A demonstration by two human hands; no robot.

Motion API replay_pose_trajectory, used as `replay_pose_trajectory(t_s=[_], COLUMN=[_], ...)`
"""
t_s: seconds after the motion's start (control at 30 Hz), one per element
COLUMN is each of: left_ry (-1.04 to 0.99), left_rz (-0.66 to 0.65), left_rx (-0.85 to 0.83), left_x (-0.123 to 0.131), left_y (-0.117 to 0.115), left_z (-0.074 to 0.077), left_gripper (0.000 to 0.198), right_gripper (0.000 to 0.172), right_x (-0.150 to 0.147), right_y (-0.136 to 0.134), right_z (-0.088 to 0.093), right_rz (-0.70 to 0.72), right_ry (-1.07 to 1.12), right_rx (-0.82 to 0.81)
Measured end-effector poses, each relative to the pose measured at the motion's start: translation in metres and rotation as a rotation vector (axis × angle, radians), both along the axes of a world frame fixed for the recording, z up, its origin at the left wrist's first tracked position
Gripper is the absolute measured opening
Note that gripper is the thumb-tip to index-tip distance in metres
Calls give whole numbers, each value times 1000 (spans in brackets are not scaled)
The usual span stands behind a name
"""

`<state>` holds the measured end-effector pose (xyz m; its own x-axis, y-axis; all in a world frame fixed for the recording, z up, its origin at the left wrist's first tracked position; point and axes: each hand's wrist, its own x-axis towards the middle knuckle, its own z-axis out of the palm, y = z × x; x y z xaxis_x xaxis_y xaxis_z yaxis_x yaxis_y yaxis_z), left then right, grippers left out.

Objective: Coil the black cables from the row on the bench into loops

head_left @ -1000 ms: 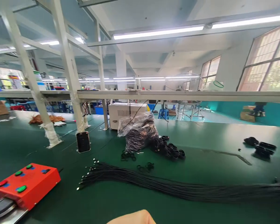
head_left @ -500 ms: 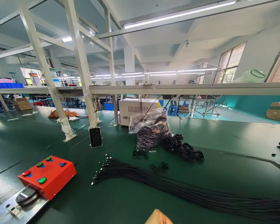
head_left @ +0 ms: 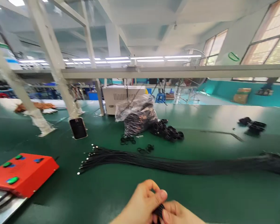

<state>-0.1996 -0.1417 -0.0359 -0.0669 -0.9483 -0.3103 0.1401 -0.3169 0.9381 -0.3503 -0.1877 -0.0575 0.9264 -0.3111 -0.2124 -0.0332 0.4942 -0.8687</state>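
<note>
At the bottom centre, my left hand (head_left: 143, 200) is closed, thumb and index finger pinching a small bundle of black cable (head_left: 158, 210). My right hand (head_left: 178, 214) meets it from the right, its fingertips closed on the same bundle. Most of that bundle is hidden by the fingers. Beyond both hands, a long bunch of black cables (head_left: 154, 163) lies across the green table, with small pale connector ends fanned out at its left. Small black loops (head_left: 147, 149) lie just behind this bunch.
A red box with green buttons (head_left: 35, 171) stands at left. A phone (head_left: 78, 128) leans on a white post. Farther back are a clear plastic bag of black items (head_left: 140, 116), black coils (head_left: 169, 132) and a beige metal case (head_left: 109, 99). More black pieces (head_left: 255, 127) lie right.
The view has turned right and slightly down. Only part of one hand showed at the bottom edge before; now both hands are in view, closed together on the black cable bundle.
</note>
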Motion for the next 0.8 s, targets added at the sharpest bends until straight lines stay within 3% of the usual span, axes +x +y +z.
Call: replay_pose_trajectory(t_s=[0.23, 0.4, 0.6, 0.8], left_ry=[126, 286, 313, 148], left_rz=[-144, -73, 17, 19], left_rx=[85, 111, 107, 61], left_x=[10, 7, 4, 2], left_y=[0, 1, -1, 1], left_z=[22, 23, 14, 13], left_gripper=[45, 40, 32, 30], right_gripper=[56, 52, 47, 49], right_x=[-4, -3, -4, -7], right_y=[15, 11, -5, -5], right_z=[20, 19, 23, 28], right_rz=[-189, -235, -181, -73], right_ry=[-86, -145, -147, -144], right_rx=[166, 244, 353, 413])
